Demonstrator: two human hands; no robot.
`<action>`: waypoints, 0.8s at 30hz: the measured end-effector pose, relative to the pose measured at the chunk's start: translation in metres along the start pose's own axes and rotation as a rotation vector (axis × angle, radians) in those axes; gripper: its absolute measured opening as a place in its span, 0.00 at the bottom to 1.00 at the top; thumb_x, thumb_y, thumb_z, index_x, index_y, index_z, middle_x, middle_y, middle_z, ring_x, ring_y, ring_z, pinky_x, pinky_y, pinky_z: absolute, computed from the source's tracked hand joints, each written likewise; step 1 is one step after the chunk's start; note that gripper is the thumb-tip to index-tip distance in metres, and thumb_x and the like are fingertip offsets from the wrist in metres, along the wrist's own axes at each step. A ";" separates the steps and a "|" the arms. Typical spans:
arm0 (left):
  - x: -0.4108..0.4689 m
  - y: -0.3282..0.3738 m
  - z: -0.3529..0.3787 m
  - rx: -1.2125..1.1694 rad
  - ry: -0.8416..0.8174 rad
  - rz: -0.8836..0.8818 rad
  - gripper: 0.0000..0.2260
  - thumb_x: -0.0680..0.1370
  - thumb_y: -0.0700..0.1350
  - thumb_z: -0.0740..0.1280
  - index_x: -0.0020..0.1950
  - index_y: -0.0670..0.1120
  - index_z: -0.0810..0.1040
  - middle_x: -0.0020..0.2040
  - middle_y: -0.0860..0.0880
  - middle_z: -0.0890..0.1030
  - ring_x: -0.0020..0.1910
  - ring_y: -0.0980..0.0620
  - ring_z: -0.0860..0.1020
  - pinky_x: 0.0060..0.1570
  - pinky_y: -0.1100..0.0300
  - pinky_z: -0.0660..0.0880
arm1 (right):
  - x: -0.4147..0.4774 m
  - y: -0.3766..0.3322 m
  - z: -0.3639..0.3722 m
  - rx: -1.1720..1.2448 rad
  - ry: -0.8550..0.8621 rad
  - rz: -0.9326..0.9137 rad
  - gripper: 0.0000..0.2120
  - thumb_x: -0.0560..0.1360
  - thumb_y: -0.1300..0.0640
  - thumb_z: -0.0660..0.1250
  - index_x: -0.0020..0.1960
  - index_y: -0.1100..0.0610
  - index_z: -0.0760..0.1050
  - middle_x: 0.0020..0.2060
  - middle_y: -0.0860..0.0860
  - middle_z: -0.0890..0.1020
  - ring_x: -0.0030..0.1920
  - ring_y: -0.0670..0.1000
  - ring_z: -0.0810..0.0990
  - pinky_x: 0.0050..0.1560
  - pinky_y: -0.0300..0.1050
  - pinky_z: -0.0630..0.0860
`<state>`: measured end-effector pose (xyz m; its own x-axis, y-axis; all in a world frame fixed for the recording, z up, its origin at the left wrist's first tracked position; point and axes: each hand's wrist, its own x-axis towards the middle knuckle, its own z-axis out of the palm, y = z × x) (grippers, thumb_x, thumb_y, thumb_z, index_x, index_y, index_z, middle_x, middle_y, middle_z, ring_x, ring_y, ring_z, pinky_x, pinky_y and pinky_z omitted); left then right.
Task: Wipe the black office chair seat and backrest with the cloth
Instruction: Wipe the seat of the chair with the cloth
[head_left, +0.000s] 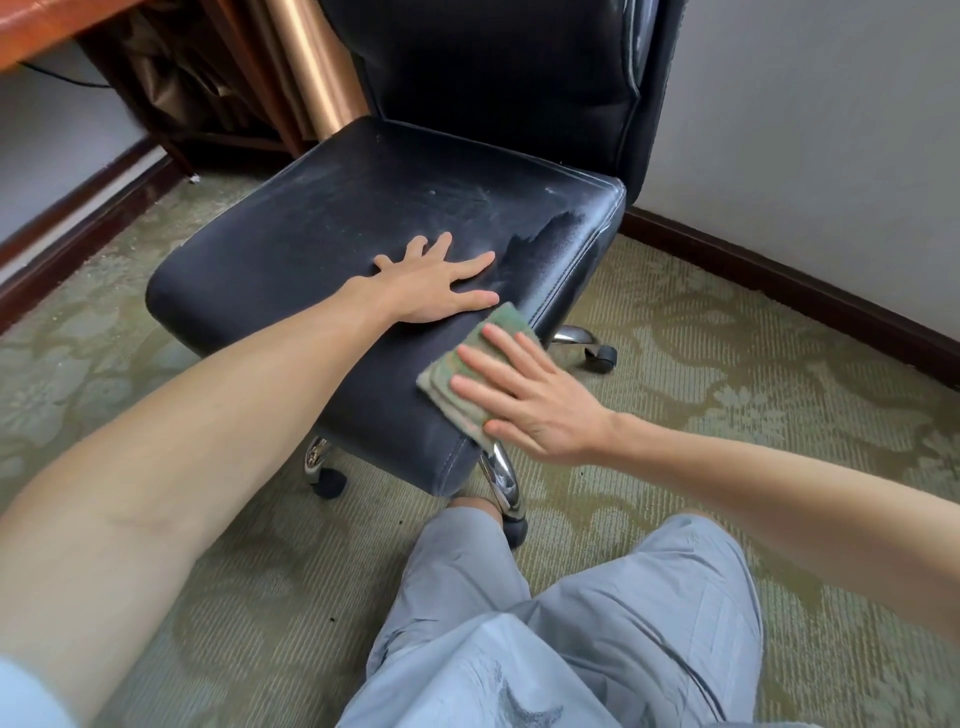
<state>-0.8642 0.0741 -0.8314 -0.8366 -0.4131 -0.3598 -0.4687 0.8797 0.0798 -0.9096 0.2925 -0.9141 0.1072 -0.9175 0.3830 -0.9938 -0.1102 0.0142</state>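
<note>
Nearest you, at the bottom of the frame, your knees in grey trousers (597, 623) run off the lower edge, and both bare forearms enter from the bottom corners. Your right hand (530, 400), centre right, lies flat with straight, spread fingers on the green cloth (470, 358), pressing it onto the right-hand edge of the seat (311, 228). The hand covers much of the cloth, so its folds are hard to make out. Just beyond, your left hand (431, 288) rests palm down on the seat's top, fingers splayed wide, holding nothing. The seat hides most of the chrome base (498, 473); only parts of three legs with castors show. A darker streak (550, 239) marks the dusty far right corner. The backrest (493, 67) is cut off by the top edge. Open carpet (727, 364) lies right of the chair up to the wall (779, 104); at upper left a desk (62, 26) and curtain (311, 67) stand close
</note>
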 end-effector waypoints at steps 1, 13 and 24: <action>0.000 -0.001 0.001 -0.012 -0.001 0.001 0.36 0.59 0.84 0.45 0.66 0.81 0.44 0.81 0.53 0.43 0.78 0.40 0.38 0.68 0.28 0.46 | 0.003 -0.011 0.002 -0.004 0.011 -0.065 0.24 0.82 0.45 0.48 0.76 0.50 0.58 0.76 0.55 0.59 0.77 0.62 0.50 0.76 0.59 0.47; -0.007 -0.013 -0.001 0.032 0.011 0.067 0.30 0.72 0.76 0.52 0.72 0.76 0.46 0.81 0.51 0.42 0.78 0.46 0.38 0.70 0.31 0.45 | 0.021 -0.021 0.010 -0.134 0.084 -0.243 0.21 0.83 0.45 0.52 0.75 0.46 0.62 0.75 0.53 0.63 0.76 0.57 0.58 0.75 0.55 0.56; -0.016 -0.003 -0.010 0.058 -0.003 0.052 0.30 0.76 0.71 0.55 0.75 0.71 0.48 0.81 0.49 0.42 0.78 0.45 0.39 0.71 0.32 0.45 | 0.017 0.001 0.013 -0.085 0.117 -0.160 0.22 0.82 0.44 0.55 0.75 0.44 0.61 0.75 0.51 0.63 0.76 0.57 0.58 0.74 0.55 0.56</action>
<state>-0.8521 0.0756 -0.8168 -0.8587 -0.3654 -0.3592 -0.4068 0.9124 0.0444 -0.9082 0.2718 -0.9200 0.2646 -0.8397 0.4742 -0.9638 -0.2136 0.1596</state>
